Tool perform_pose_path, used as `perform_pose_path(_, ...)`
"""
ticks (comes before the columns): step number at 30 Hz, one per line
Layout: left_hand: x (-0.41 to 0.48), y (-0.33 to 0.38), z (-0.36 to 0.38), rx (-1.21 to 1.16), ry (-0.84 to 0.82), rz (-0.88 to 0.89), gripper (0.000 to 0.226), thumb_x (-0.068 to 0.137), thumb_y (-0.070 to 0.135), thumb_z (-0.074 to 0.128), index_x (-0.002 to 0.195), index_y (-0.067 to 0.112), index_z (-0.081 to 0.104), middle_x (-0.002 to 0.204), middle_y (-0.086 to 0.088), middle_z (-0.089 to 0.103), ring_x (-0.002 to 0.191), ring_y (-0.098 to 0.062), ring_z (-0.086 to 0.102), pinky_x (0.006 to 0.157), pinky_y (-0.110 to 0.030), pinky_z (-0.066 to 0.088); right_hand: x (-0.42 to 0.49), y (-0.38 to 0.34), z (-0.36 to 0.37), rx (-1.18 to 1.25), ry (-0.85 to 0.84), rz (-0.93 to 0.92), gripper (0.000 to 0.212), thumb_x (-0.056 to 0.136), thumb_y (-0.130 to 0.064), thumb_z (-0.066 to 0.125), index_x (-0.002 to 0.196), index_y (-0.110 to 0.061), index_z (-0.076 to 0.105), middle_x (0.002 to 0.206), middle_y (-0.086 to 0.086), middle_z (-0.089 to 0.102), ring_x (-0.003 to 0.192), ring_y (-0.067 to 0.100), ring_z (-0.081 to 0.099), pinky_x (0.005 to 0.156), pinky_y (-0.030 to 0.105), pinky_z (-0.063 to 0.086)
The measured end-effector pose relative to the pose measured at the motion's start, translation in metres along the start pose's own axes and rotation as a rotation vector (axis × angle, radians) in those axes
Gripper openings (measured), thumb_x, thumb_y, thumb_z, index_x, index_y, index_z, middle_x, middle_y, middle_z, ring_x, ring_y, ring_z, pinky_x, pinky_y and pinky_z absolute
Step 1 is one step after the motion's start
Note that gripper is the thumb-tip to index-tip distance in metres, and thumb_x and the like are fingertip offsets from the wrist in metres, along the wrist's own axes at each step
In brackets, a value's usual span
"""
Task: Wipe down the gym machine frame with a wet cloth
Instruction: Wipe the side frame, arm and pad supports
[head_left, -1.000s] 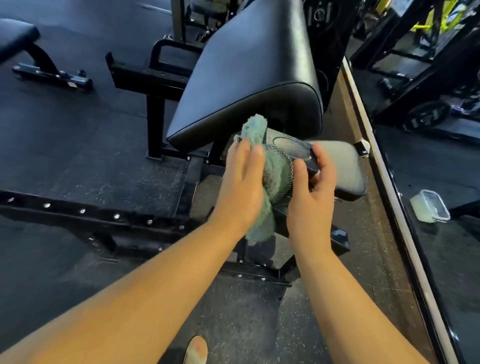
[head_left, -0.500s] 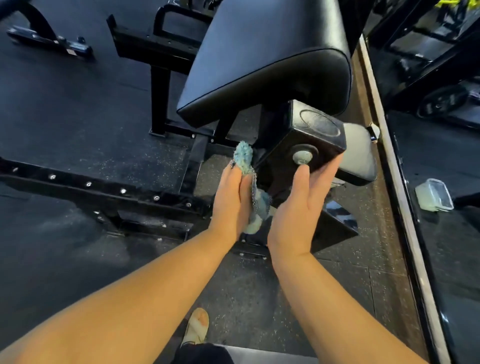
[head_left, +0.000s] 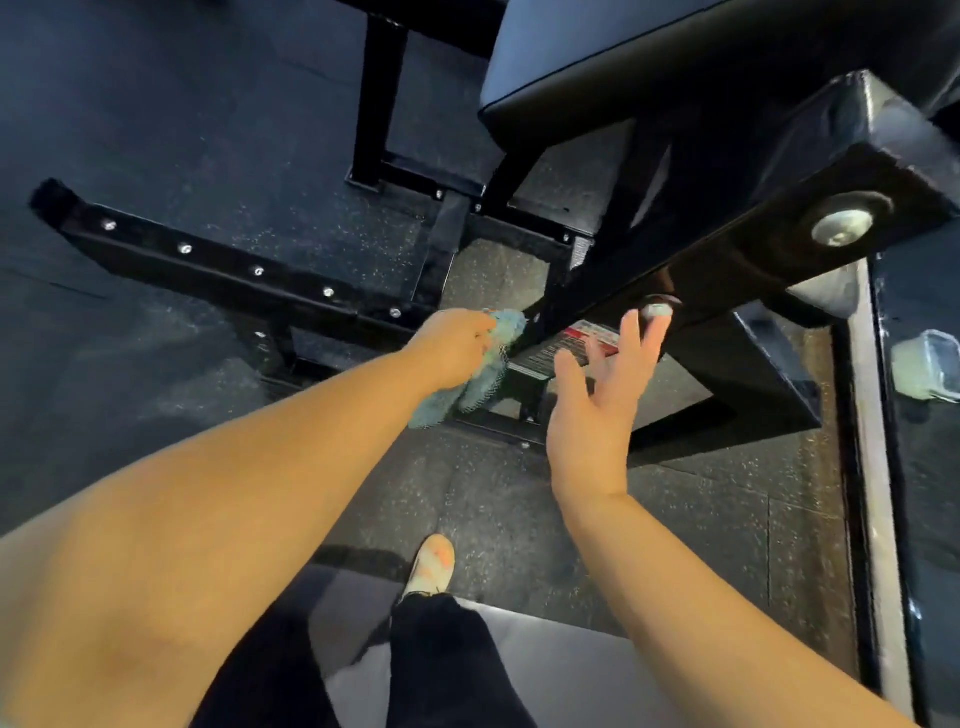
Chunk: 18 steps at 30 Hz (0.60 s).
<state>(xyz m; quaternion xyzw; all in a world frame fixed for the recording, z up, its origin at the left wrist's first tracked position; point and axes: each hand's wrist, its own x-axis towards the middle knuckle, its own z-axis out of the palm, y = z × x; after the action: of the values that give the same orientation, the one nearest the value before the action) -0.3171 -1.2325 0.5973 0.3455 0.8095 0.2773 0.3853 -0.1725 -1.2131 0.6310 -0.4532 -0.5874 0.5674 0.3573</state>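
Now: your left hand (head_left: 451, 347) grips the teal cloth (head_left: 483, 382), fingers curled round it. The bunched top of the cloth is pressed against the lower left edge of the black sloping frame beam (head_left: 701, 244), and the rest hangs below your palm. Your right hand (head_left: 597, 410) is held up beside it with fingers straight and spread, holding nothing. Its fingertips (head_left: 655, 321) reach the beam's underside at a small round fitting; contact looks likely, but blur prevents a firm reading. A red-and-white label (head_left: 584, 336) shows between your hands. The padded rest (head_left: 597, 57) sits above the beam, and a large bolt head (head_left: 841, 227) is on the beam's near face. A bolted base rail (head_left: 218, 270) runs left along the floor. A clear lidded container (head_left: 927, 364) lies at far right.
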Motion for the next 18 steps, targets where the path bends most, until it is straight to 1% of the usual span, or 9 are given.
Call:
perform_pose_path(2,-0.006,-0.038,-0.001,-0.135,0.041,-0.067,0.024,0.098,0.013,0.043,0.108,0.0,0.062,0.095,-0.01,0.061,0.083,-0.022,0.052,0.06,-0.025,0.036,-0.009,0.013,0.014,-0.048,-0.018,0.053,0.061,0.096,-0.005,0.05,0.143,-0.031,0.023,0.154,-0.008,0.017,0.127,0.008,0.042,0.082,0.001,0.041)
perform_pose_path(3,-0.011,-0.056,-0.003,-0.203,0.05,-0.089,0.027,0.098,0.015,0.044,0.115,-0.001,0.06,0.098,-0.01,0.063,0.086,-0.024,0.056,0.062,-0.023,0.039,-0.014,0.022,0.026,-0.074,-0.05,0.095,0.056,0.096,-0.008,0.051,0.142,-0.029,0.027,0.152,-0.006,0.021,0.125,0.008,0.043,0.078,0.0,0.04)
perform_pose_path(5,-0.023,-0.078,-0.008,-0.412,0.046,-0.162,0.027,0.099,0.016,0.046,0.119,0.007,0.061,0.103,-0.008,0.064,0.092,-0.023,0.059,0.076,-0.023,0.046,-0.022,0.04,0.055,-0.125,-0.172,0.206,0.054,0.095,-0.021,0.054,0.143,-0.029,0.03,0.15,-0.009,0.025,0.129,0.006,0.037,0.09,0.004,0.038)
perform_pose_path(7,-0.029,-0.096,-0.018,-0.747,-0.02,-0.23,0.024,0.099,0.012,0.045,0.116,0.013,0.062,0.105,-0.006,0.068,0.097,-0.02,0.062,0.088,-0.033,0.051,-0.032,0.056,0.094,-0.151,-0.309,0.261,0.063,0.093,-0.032,0.056,0.147,-0.029,0.024,0.151,-0.013,0.02,0.136,0.002,0.025,0.107,0.015,0.027)
perform_pose_path(9,-0.038,-0.102,-0.026,-1.083,-0.099,-0.321,0.024,0.099,0.012,0.045,0.116,0.012,0.062,0.1,-0.004,0.068,0.09,-0.018,0.065,0.082,-0.03,0.054,-0.04,0.064,0.127,-0.183,-0.372,0.219,0.065,0.094,-0.032,0.055,0.149,-0.026,0.022,0.151,-0.016,0.013,0.136,-0.006,0.014,0.105,0.004,0.015)
perform_pose_path(11,-0.039,-0.118,-0.04,-1.264,-0.143,-0.428,0.029,0.099,0.018,0.044,0.121,0.007,0.059,0.103,-0.006,0.068,0.085,-0.017,0.066,0.074,-0.027,0.056,-0.048,0.077,0.158,-0.207,-0.281,0.149,0.055,0.095,-0.027,0.055,0.145,-0.024,0.032,0.147,-0.017,0.018,0.133,-0.009,0.016,0.1,-0.003,0.016)
perform_pose_path(14,-0.041,-0.146,-0.06,-1.247,-0.335,-0.409,0.045,0.103,0.032,0.027,0.132,0.007,0.051,0.118,-0.009,0.063,0.098,-0.018,0.062,0.084,-0.03,0.05,-0.055,0.101,0.179,-0.164,-0.082,0.143,0.033,0.093,-0.015,0.058,0.125,-0.023,0.055,0.128,-0.007,0.051,0.118,0.003,0.049,0.103,0.025,0.042)
perform_pose_path(16,-0.043,-0.165,-0.069,-1.035,-0.412,-0.359,0.048,0.103,0.038,0.024,0.136,0.014,0.048,0.135,-0.005,0.053,0.12,-0.018,0.05,0.1,-0.034,0.039,-0.055,0.113,0.182,-0.211,-0.051,0.127,0.026,0.094,-0.007,0.054,0.116,-0.02,0.059,0.113,-0.012,0.056,0.106,-0.006,0.053,0.095,0.013,0.041)
perform_pose_path(18,-0.041,-0.182,-0.073,-0.6,-0.337,-0.3,0.043,0.102,0.038,0.03,0.139,0.021,0.044,0.143,0.003,0.041,0.124,-0.014,0.042,0.101,-0.031,0.033,-0.041,0.117,0.176,-0.329,0.045,0.065,0.028,0.096,-0.004,0.05,0.121,-0.014,0.057,0.114,-0.012,0.052,0.107,-0.004,0.05,0.091,0.0,0.032)
